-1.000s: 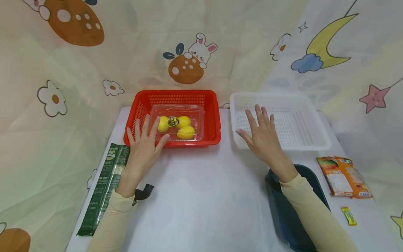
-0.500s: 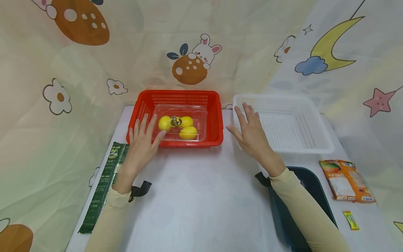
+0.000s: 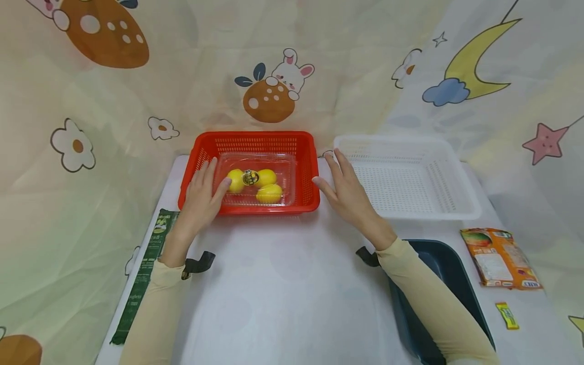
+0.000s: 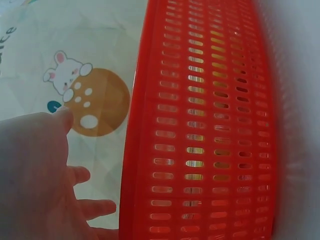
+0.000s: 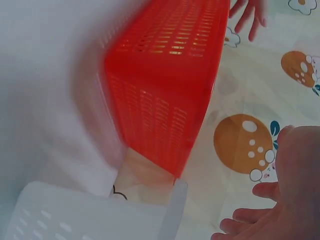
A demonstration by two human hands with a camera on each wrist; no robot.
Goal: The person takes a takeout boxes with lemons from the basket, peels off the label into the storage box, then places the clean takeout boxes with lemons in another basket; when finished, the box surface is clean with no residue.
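A red plastic basket (image 3: 255, 209) stands at the back of the table. Inside it lies a clear plastic box (image 3: 288, 170) with three yellow lemons (image 3: 269, 193) and a dark round label. My left hand (image 3: 199, 195), fingers extended, overlaps the basket's left rim in the head view. On the other side, my right hand (image 3: 349, 197) hovers with spread fingers between the red basket and a white basket (image 3: 472, 210), its thumb close to the red rim. Neither hand grips anything. The left wrist view shows the red slotted wall (image 4: 205, 120) beside the left hand (image 4: 40, 175).
A long green packet (image 3: 139, 291) lies along the left table edge, partly behind the left forearm. Under the right forearm is a dark blue bin (image 3: 410, 314). An orange packet (image 3: 499, 258) and a small yellow sachet (image 3: 507, 316) lie at the right. A printed curtain hangs behind.
My right hand has moved left, from over the white basket to beside the red basket's right rim. My left hand has shifted slightly left, its fingers closer together. The baskets stay in place.
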